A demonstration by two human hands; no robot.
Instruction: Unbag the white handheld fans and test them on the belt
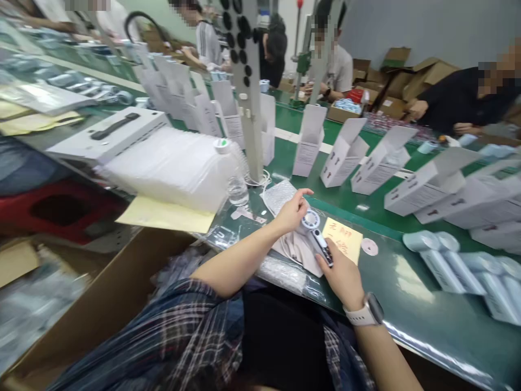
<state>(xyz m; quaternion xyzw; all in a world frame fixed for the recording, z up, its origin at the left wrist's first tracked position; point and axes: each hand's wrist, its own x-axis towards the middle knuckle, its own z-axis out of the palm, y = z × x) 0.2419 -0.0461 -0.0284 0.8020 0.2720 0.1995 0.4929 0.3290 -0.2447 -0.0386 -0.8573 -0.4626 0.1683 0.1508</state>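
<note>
A small handheld fan (pixel 311 219) with a round pale head and a dark panel on its handle is in front of me. My right hand (pixel 342 271) grips the handle and wears a wristwatch. Beside the fan head is my left hand (pixel 292 212), index finger stretched out and the other fingers partly bent; whether it touches the head I cannot tell. Beneath the fan lies a beige cloth (pixel 299 251). A yellow note (pixel 344 239) with red handwriting sits just right of the fan, near a pink round disc (pixel 369 246).
Open white boxes (pixel 308 146) line the green conveyor ahead. Wrapped light-blue fans (pixel 443 266) lie to the right. A water bottle (pixel 234 176), stacked plastic bags (pixel 171 165) and a metal post (pixel 249 108) stand left of centre. A cardboard carton (pixel 109 271) is at my left. Several people work across.
</note>
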